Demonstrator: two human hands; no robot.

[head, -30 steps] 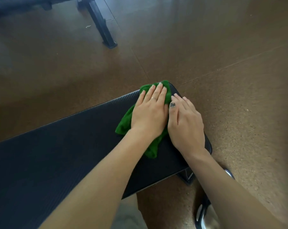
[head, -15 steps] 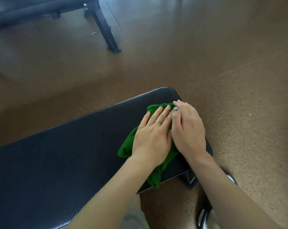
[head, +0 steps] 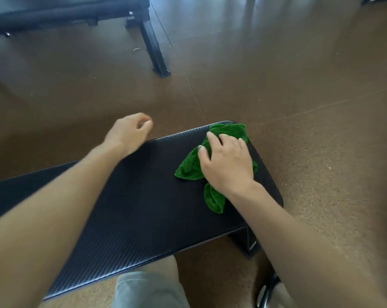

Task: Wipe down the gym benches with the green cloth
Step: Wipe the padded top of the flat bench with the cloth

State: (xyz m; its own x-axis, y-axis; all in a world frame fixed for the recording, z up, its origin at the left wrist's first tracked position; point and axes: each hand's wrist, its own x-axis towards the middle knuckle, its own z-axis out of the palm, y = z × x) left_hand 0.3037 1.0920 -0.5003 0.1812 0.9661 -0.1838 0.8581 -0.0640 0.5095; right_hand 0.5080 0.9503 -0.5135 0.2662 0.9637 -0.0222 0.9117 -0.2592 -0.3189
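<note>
**poster1:** Head cam, looking down. The green cloth lies bunched up at the far right end of the black padded worktop, its upper edge right at the rounded corner, with one tail trailing back toward the near edge. The right hand sits on top of it, palm down, fingers bent down into the fabric, so it looks like it's gripping the cloth while pressing it onto the pad.

**poster2:** And the other hand?

**poster1:** The left hand is up in the air, off the cloth, over the far edge of the worktop. It holds nothing and its fingers are loosely curled. It's blurry, so I can't give finger details.

**poster2:** Anything else around?

**poster1:** Brown speckled floor all round. A second bench stands at top left, well apart, with a black leg angling down to the floor. At the bottom you can see the person's knee in grey shorts, and a shoe at lower right.
</note>
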